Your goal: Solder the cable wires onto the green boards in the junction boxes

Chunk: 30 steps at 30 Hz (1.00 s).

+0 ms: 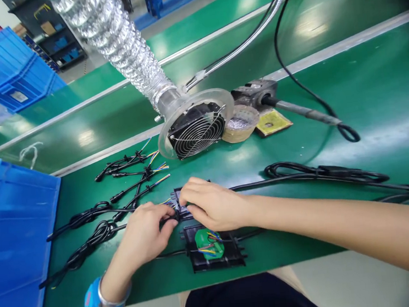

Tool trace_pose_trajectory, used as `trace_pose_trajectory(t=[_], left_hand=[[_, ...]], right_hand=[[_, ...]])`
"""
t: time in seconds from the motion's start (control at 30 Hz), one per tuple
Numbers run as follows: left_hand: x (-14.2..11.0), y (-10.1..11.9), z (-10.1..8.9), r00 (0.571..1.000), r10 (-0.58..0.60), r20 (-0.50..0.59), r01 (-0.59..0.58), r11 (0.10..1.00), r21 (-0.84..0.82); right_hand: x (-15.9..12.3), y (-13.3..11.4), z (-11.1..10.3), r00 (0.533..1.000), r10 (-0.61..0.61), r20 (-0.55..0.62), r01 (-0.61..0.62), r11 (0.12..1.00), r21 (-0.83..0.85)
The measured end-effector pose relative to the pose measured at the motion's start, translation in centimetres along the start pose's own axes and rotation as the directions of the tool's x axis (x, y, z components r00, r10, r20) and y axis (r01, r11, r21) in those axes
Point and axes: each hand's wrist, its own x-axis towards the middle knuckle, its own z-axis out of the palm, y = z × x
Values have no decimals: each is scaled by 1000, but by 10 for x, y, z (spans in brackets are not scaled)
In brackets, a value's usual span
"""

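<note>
My left hand [149, 231], with a blue band on its wrist, pinches a black cable [119, 227] close to its end, by the left edge of a black plastic case [177, 196]. Curled over that same case is my right hand [210, 201], its fingertips on the case and covering most of it. Nearer the table's front lies a second open case [219, 261]. Inside it sits a green circuit board [203, 242] with coloured wires joined to it, and black cables leave both its sides. What lies directly under my right fingers is hidden.
Several short cables [134, 164] with bare coloured ends lie at the back left. A fan hood [199, 132] on a foil duct [119, 41] hangs over the bench. Behind are a tape roll [241, 124], yellow sponge [273, 121] and soldering iron [304, 111]. Blue bin [15, 246] stands left.
</note>
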Motion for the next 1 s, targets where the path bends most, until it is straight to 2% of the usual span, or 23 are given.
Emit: trace_pose_trajectory(t=[0.13, 0.27, 0.37, 0.47, 0.63, 0.73, 0.8, 0.9, 1.0], left_hand=[[4, 0, 3, 992, 91, -84, -88, 995, 38], [9, 0, 7, 945, 225, -240, -137, 932, 335], [13, 0, 12, 905, 336, -262, -158, 836, 526], [14, 0, 17, 893, 389, -226, -188, 779, 599], [14, 8, 29, 921, 354, -162, -173, 745, 644], [16, 13, 35, 950, 288, -120, -156, 771, 618], [16, 14, 34, 954, 276, -114, -157, 787, 596], [13, 10, 27, 946, 281, -162, -135, 795, 591], [7, 3, 24, 923, 273, -272, -86, 834, 545]], right_hand=[[1, 2, -1, 1000, 28, -12, -28, 999, 46], [0, 5, 0, 997, 56, -51, -53, 997, 54], [1, 8, 7, 996, 44, -74, -43, 999, 24], [1, 11, 12, 998, 30, -62, -32, 999, -33], [7, 8, 14, 997, 27, 67, -16, 987, -157], [15, 1, 11, 987, 25, 161, 14, 971, -238], [19, -2, 7, 981, 36, 188, 21, 956, -293], [19, -4, 0, 980, 62, 187, 11, 930, -367], [11, -9, -2, 983, 101, 153, -28, 906, -423]])
